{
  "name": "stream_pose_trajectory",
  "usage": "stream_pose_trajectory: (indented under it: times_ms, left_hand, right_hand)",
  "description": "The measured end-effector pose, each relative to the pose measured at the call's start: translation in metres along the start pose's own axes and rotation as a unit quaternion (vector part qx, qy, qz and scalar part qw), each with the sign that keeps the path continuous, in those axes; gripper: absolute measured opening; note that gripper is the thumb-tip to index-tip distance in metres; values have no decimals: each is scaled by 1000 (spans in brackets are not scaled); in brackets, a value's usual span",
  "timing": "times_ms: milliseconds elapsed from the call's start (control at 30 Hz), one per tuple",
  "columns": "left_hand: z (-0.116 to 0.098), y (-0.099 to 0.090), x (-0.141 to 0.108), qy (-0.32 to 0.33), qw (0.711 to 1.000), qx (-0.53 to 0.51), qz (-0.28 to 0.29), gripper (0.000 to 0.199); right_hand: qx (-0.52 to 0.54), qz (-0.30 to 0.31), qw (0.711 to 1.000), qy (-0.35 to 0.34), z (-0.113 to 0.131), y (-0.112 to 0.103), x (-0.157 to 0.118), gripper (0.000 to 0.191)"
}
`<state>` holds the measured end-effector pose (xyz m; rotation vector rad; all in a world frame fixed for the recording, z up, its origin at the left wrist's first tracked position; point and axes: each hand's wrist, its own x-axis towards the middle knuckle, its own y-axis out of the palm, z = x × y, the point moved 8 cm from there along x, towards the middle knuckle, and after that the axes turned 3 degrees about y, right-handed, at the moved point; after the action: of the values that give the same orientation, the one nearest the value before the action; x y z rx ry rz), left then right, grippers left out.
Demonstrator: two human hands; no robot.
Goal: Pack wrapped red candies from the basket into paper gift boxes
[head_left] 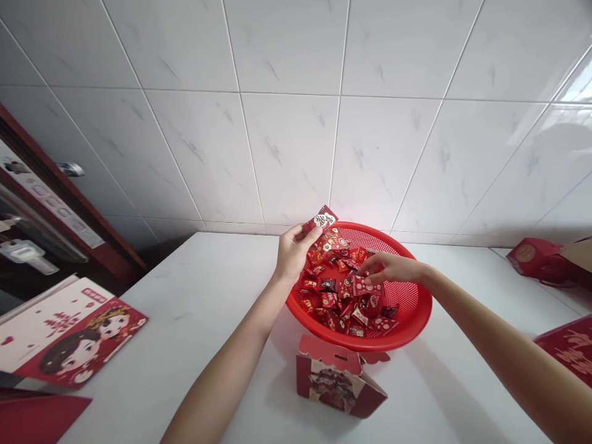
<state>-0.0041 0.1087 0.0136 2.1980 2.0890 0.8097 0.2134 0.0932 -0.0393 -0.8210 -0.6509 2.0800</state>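
Two hands of mine are over the red basket (424,308), which sits towards the far edge of the table (185,327), close to the tiled wall. My left hand (290,251) is clamped, thumb over fingers, on a red packet with a white label (324,218), above the basket's left far rim. My right hand (393,268) is inside, fingertips bent onto the upper edge of a dotted packet (375,288); whether they have closed on it, I can't tell. Wrapped sweets (329,300) lie loose around it.

The slick wrappers could slide: a weak thumb on the left might let the labelled packet drop, and a hasty pull on the right might flick sweets over the rim. The small carton (333,390) stands just in front of the basket, towards the table's near edge; a low forearm or a shoved basket could tip it.
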Motion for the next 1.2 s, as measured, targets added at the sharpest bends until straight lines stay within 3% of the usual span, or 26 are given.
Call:
stream_pose_trajectory:
  times_ms: [100, 200, 300, 500, 600, 800, 900, 1033, 1200]
  left_hand:
    - [0, 0, 1, -5, 1000, -1, -3, 46]
    - [0, 2, 1, -9, 1000, -1, 0, 47]
    - [-1, 4, -1, -9, 1000, 1, 7, 46]
    - [-3, 9, -3, -20, 999, 9, 30, 44]
    - [-6, 11, -3, -14, 998, 27, 50, 45]
    - [-7, 19, -9, -15, 992, 68, 109, 43]
    - [-8, 26, -14, -19, 987, 85, 134, 41]
    - [-14, 34, -21, -12, 978, 129, 165, 35]
    - [-16, 44, -28, -29, 967, 132, 215, 33]
  right_hand:
    - [77, -17, 996, -52, 15, 2, -9, 39]
    - [150, -85, 983, -71, 29, -3, -22, 38]
    - [235, -154, 957, -78, 39, -7, -38, 38]
    - [382, -217, 895, -73, 38, -3, -50, 42]
    - [407, -258, 872, -92, 37, -8, -54, 40]
    - [428, -274, 855, -102, 38, -8, -57, 41]
    - [468, -305, 824, -93, 35, -7, -58, 42]
    - [496, -357, 780, -134, 39, -9, -64, 40]
    - [484, -372, 778, -148, 43, -11, -69, 40]
